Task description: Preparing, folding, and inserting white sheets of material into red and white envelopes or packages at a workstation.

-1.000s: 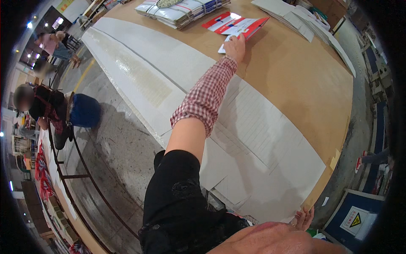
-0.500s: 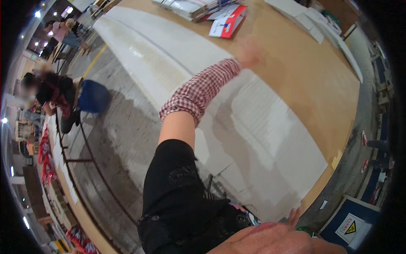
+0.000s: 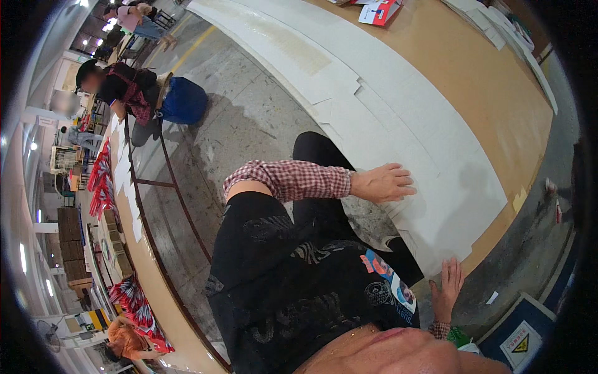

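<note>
White paper sheets (image 3: 450, 177) lie overlapped in a long fanned row across a brown tabletop. My left hand (image 3: 383, 182), in a red-and-white checked sleeve, rests flat on the sheets near their left edge, fingers stretched out and holding nothing. At the near end of the row, my right hand (image 3: 447, 290) touches the sheets' edge at the table's corner. Its fingers are spread, and nothing shows in its grip. Farther along the row, some sheets have a yellowish, glossy strip (image 3: 299, 53).
Red-and-white printed leaflets (image 3: 380, 12) and stacked boards (image 3: 483, 25) lie on the brown table (image 3: 430, 68). A co-worker (image 3: 128, 93) sits by a blue bucket (image 3: 185, 100) at the left. Another table (image 3: 168, 311) holds red printed pieces. A blue board with a warning sign (image 3: 520, 343) stands at lower right.
My left hand has come back from a blurred sweep over the far side of the sheets to rest nearer my body. The view has shifted, and my right hand now shows more fully.
</note>
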A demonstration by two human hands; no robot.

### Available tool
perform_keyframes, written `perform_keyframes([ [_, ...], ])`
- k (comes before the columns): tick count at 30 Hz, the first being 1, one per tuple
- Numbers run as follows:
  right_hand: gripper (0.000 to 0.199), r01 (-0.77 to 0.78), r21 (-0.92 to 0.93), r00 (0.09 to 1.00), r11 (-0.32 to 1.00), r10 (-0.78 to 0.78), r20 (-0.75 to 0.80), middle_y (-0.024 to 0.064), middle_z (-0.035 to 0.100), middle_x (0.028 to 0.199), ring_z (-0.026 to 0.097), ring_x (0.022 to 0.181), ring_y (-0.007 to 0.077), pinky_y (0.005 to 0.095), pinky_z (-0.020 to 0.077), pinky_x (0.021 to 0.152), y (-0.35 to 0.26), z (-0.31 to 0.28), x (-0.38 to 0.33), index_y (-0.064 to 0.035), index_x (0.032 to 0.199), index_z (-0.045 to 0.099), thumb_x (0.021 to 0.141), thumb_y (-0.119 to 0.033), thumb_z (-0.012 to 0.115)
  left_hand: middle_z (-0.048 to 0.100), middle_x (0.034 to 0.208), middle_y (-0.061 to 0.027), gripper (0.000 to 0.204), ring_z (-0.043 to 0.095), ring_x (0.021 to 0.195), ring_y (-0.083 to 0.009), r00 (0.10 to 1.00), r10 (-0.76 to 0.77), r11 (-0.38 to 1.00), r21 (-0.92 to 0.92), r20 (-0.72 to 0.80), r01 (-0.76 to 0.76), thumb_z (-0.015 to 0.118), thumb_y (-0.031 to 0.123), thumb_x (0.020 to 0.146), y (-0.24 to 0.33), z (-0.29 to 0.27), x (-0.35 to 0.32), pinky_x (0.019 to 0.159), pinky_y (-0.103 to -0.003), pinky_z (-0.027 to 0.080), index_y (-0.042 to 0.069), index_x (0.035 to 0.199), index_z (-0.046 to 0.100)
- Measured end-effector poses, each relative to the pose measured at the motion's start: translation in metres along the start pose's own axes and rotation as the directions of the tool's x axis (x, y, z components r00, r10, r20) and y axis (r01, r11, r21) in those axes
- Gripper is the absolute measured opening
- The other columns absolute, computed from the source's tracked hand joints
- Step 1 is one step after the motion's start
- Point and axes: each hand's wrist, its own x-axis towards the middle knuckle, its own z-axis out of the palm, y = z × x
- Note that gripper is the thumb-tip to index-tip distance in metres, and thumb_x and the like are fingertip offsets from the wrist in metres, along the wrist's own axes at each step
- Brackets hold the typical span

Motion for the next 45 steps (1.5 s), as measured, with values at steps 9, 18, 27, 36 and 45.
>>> perform_keyframes([
  [9, 0.051, -0.071, 0.036, 0.937, 0.997, 0.079, -0.341, 0.0139, 0.051, 0.124, 0.044, 0.118, 0.0326, 0.0459, 0.0317, 0.101, 0.032, 0.014, -0.022, -0.0055, 0.117, 0.056, 0.067, 0.007, 0.055, 0.041, 0.132, -0.0135, 0.044, 0.038, 0.123, -0.0296, 0.995, 0.079, 0.991, -0.116, 0.054, -0.072, 0.043, 0.029, 0.092, 0.003, 0.022, 0.014, 0.102, -0.047, 0.031, 0.012, 0.132, 0.038],
  [18, 0.059, -0.325, 0.035, 0.872, 0.945, 0.314, -0.377, 0.0136, 0.054, 0.117, 0.046, 0.112, 0.0354, 0.0448, 0.0348, 0.098, 0.072, 0.060, -0.090, -0.0062, 0.118, 0.055, 0.062, 0.012, 0.054, 0.049, 0.125, -0.0111, 0.061, 0.042, 0.117, -0.0334, 0.896, 0.431, 0.833, -0.333, -0.106, -0.441, 0.061, 0.031, 0.067, 0.055, 0.076, 0.078, 0.097, -0.052, 0.030, 0.010, 0.123, 0.048],
  [27, 0.034, -0.469, 0.717, 0.632, 0.516, 0.763, -0.135, 0.0074, 0.059, 0.077, 0.056, 0.070, 0.0160, 0.0244, 0.0439, 0.064, 0.094, 0.037, -0.053, -0.0045, 0.104, 0.061, 0.075, -0.020, 0.068, 0.061, 0.091, -0.0056, 0.022, 0.056, 0.084, -0.0237, 0.997, 0.015, 0.866, -0.500, 0.075, 0.025, 0.067, 0.025, 0.071, 0.075, 0.074, 0.109, 0.069, -0.036, 0.045, 0.009, 0.085, 0.062],
  [36, 0.062, -0.144, 0.174, 0.871, 0.974, 0.208, -0.445, 0.0146, 0.030, 0.141, 0.025, 0.131, 0.0364, 0.0528, 0.0126, 0.107, 0.023, 0.035, 0.028, -0.0114, 0.132, 0.043, 0.080, -0.041, 0.060, 0.048, 0.118, -0.0117, 0.047, 0.044, 0.109, -0.0278, 0.998, 0.046, 0.996, 0.073, -0.031, -0.043, 0.047, 0.018, 0.080, 0.118, 0.102, 0.099, 0.083, -0.045, 0.039, 0.004, 0.124, 0.046],
  [45, 0.061, -0.090, 0.248, 0.911, 0.965, 0.180, -0.371, 0.0122, 0.031, 0.143, 0.021, 0.134, 0.0345, 0.0494, 0.0106, 0.108, 0.034, 0.041, 0.022, -0.0114, 0.130, 0.048, 0.084, -0.053, 0.047, 0.047, 0.128, -0.0114, 0.083, 0.043, 0.119, -0.0296, 0.947, 0.316, 0.942, 0.103, 0.062, -0.321, 0.063, 0.047, 0.074, 0.067, 0.061, 0.071, 0.097, -0.049, 0.034, 0.005, 0.137, 0.030],
])
